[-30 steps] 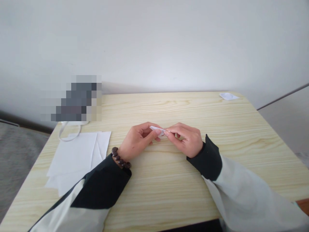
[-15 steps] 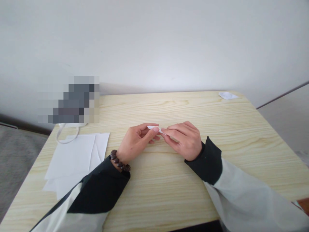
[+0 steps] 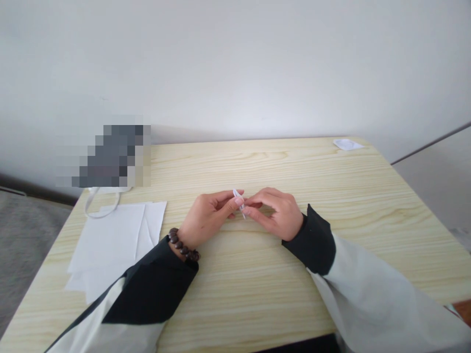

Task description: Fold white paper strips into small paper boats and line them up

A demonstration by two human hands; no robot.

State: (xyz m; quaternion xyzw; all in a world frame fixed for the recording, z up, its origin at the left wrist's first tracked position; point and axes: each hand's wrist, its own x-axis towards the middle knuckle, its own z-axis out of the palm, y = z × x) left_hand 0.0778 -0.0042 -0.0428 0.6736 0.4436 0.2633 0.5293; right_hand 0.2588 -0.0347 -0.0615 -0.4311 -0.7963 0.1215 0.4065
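Folded white paper (image 3: 236, 193), small, narrow and crisp-edged, is up between two sets of fingertips, above the middle of the table (image 3: 239, 284) and tilted steeply. Closest in, a black strip (image 3: 301, 344) cuts across the bottom edge, too cropped to name, and two pale, softly creased sleeves come in from either side, ending in a matte black left cuff (image 3: 150, 289) and a stiff, pointed black right cuff (image 3: 318, 242). Round, dark beads make up the bracelet (image 3: 184, 249) at the left wrist. Now the hands: the left hand (image 3: 204, 215) is partly closed, thumb flat on the paper, fingers curved behind it; the right hand (image 3: 281, 212) has thumb and forefinger drawn nearly together, pinching the paper's right edge, the other fingers curled. Out left, flat, smooth white sheets (image 3: 110, 235) lie overlapping at uneven angles, a slim white loop (image 3: 86, 206) resting over their far edge. Behind that, a dark block (image 3: 110, 157), pixelated beyond recognition. Far right corner: a pointed, flattish folded piece (image 3: 347, 145), also white, on pale, wavy wood grain, before a smooth whitish wall (image 3: 239, 63).
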